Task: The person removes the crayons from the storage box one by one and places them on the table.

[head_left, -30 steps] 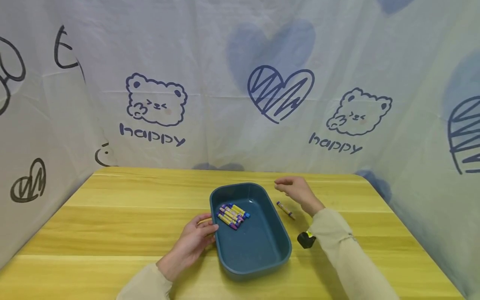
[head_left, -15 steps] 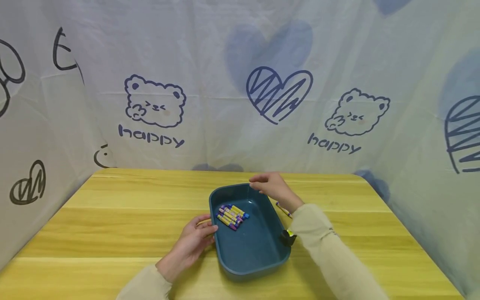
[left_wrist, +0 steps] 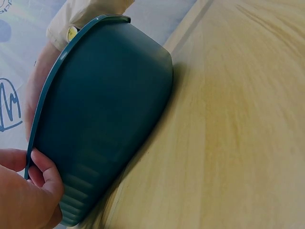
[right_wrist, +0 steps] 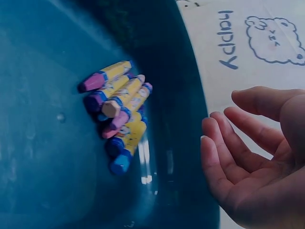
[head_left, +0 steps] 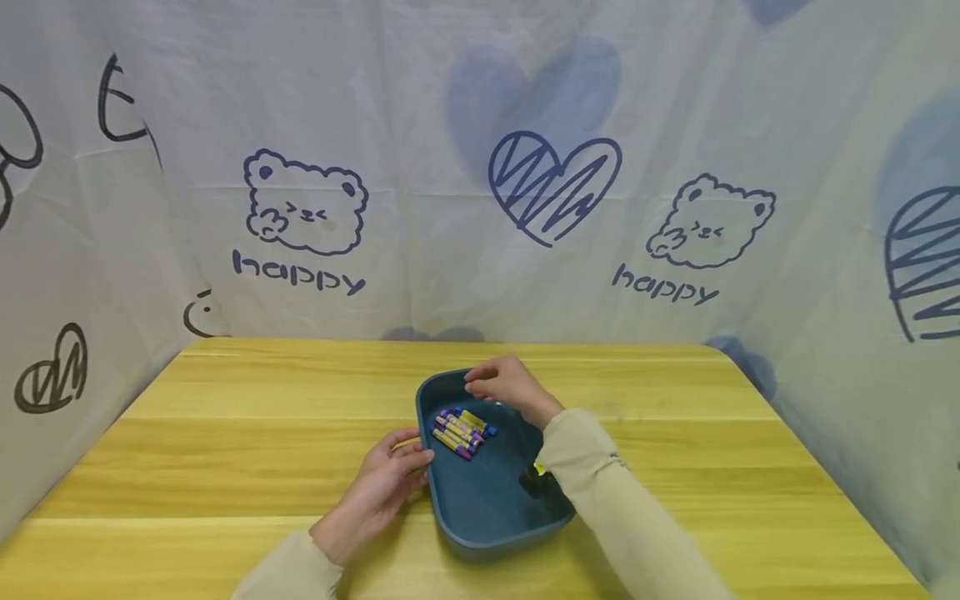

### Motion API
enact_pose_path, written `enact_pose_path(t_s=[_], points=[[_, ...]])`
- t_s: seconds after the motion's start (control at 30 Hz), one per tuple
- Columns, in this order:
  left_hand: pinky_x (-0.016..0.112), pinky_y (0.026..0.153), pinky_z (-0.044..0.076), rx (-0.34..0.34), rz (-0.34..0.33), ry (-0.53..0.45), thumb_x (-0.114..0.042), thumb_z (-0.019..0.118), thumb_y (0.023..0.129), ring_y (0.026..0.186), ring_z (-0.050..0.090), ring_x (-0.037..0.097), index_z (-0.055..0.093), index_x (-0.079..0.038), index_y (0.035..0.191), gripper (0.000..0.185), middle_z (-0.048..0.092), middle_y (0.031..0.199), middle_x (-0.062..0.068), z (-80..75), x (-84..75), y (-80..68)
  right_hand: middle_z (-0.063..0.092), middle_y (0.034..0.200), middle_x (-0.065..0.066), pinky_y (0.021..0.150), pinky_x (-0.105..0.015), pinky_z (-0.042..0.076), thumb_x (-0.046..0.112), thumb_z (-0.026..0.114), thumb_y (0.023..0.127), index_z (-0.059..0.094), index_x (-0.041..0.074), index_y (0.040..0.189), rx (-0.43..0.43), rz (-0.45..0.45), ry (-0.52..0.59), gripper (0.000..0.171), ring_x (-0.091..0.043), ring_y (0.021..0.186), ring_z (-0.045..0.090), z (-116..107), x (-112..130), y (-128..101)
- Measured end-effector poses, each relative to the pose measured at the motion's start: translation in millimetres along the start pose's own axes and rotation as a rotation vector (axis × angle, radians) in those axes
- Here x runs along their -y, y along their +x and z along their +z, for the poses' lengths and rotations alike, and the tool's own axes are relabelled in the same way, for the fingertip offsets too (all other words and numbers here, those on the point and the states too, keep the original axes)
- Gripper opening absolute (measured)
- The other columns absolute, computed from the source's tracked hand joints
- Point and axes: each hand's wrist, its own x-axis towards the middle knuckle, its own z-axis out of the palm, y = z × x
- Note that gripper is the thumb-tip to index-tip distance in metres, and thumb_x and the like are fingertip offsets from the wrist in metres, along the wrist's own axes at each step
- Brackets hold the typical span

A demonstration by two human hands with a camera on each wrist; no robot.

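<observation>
1. The tray (head_left: pixel 480 508) looks like dark teal plastic, smooth, with a soft sheen inside and fine ribbing on its outer corner.
2. The crayons (head_left: pixel 462 430) wear glossy printed paper wrappers; their bare tips look waxy and matt.
3. The table (head_left: pixel 225 433) shows yellow wood grain under a smooth, slightly shiny finish.
4. The backdrop (head_left: pixel 420 167) is thin, creased, matt printed cloth.
5. The sleeves (head_left: pixel 622 525) are soft, matt beige fabric.

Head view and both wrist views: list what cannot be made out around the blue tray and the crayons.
- Crayons: head view, too small to count; right wrist view, stacked, so lower ones are hidden.
- Blue tray: left wrist view shows only the outer wall; the inside is hidden.
- Left hand: head view, fingertips at the tray's rim hidden by it.
- Right hand: head view, palm faces down, hidden.
</observation>
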Motion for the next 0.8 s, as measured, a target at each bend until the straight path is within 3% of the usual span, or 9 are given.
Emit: enact_pose_path(t_s=[0.2, 0.4, 0.8], points=[[0.023, 0.066, 0.049, -0.013, 0.001, -0.006, 0.010, 0.056, 0.089, 0.077, 0.054, 0.012, 0.033, 0.008, 0.133, 0.049, 0.053, 0.097, 0.008, -1.7, 2.7, -1.4, 0.069, 0.102, -0.012, 0.080, -0.037, 0.054, 0.008, 0.065, 0.092, 0.068, -0.004, 0.111, 0.017, 0.024, -0.036, 0.023, -0.026, 0.090, 0.066, 8.9, -8.8, 0.7], [0.022, 0.065, 0.048, -0.009, -0.001, -0.006, 0.010, 0.056, 0.089, 0.076, 0.054, 0.012, 0.033, 0.009, 0.134, 0.050, 0.052, 0.096, 0.008, -2.0, 4.2, -0.6, 0.069, 0.098, -0.011, 0.078, -0.038, 0.055, 0.007, 0.066, 0.091, 0.069, -0.004, 0.109, 0.035, 0.059, -0.060, 0.021, -0.025, 0.089, 0.066, 14.0, -15.0, 1.9], [0.023, 0.068, 0.048, 0.007, -0.003, 0.002, 0.008, 0.055, 0.091, 0.079, 0.053, 0.013, 0.031, 0.008, 0.136, 0.051, 0.051, 0.098, 0.009, -0.6, 0.8, 0.5, 0.070, 0.089, -0.011, 0.071, -0.034, 0.055, 0.003, 0.069, 0.085, 0.071, -0.006, 0.104, 0.056, 0.039, -0.069, 0.021, -0.018, 0.076, 0.064, 20.6, -18.2, 1.9]])
